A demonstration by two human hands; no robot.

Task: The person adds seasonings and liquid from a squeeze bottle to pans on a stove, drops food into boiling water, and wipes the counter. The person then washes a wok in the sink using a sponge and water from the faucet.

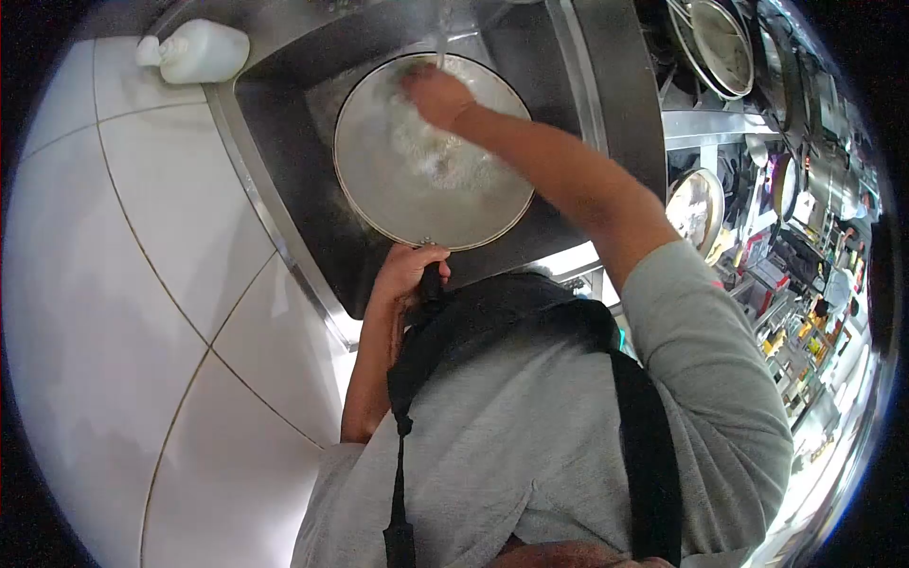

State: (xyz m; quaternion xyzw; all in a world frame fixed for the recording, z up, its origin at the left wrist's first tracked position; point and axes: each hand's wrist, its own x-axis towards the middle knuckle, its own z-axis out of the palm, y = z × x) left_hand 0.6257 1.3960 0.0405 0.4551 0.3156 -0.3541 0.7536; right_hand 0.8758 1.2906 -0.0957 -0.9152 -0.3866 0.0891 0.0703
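A round, light-grey frying pan (pixel 374 194) is held over the dark sink basin (pixel 284 123), its inside facing up. My left hand (pixel 409 272) is closed around the pan's black handle (pixel 433 281) at the near side. Over the upper part of the pan's inside is my right hand (pixel 439 97), its fingers smeared by motion. Whether it holds something cannot be made out. A thin stream of water (pixel 442 43) falls from above close to that hand, and whitish, foamy water (pixel 445 166) lies in the pan.
A white pump bottle (pixel 206 51) stands at the sink's upper left corner, against white wall tiles (pixel 170 199). To the right, round pans (pixel 721 47) and another pan (pixel 696 210) sit on metal racks or a stove. Crowded kitchen shelves (pixel 805 331) and people appear farther right.
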